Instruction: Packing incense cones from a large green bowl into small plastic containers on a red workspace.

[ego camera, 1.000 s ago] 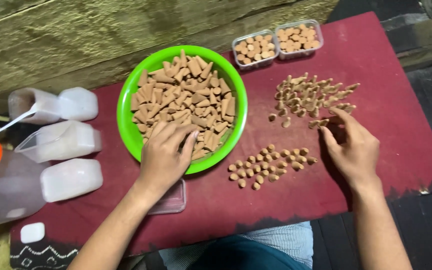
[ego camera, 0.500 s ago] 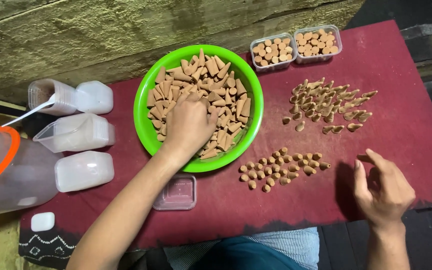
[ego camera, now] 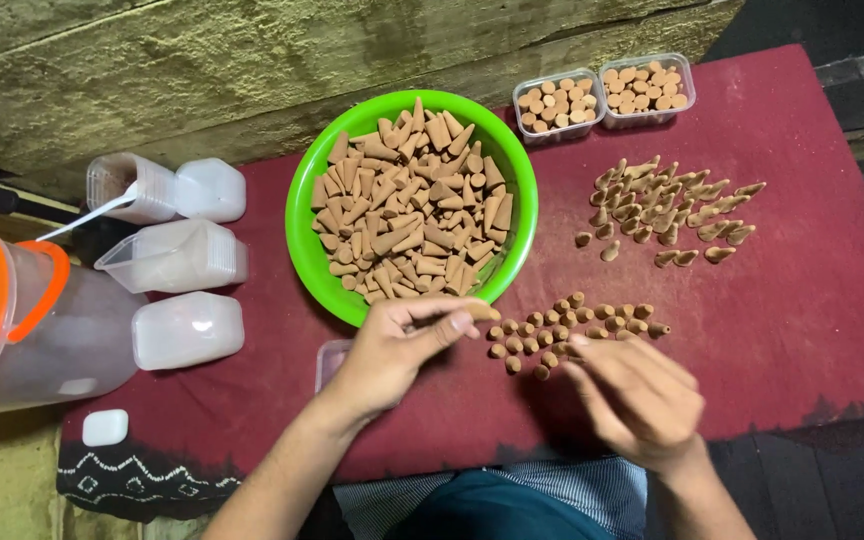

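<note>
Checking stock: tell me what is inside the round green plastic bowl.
The round green plastic bowl holds a heap of tan cone-shaped pieces, lying every way. Its bottom, and any pieces lower down, are covered by the heap.

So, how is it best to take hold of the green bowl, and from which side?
Probably by the bare rim of the green bowl on its left side, fingers under the lip. The cones are heaped high inside, so a level lift suits. The near edge is crowded by the left hand and the standing cones.
</note>
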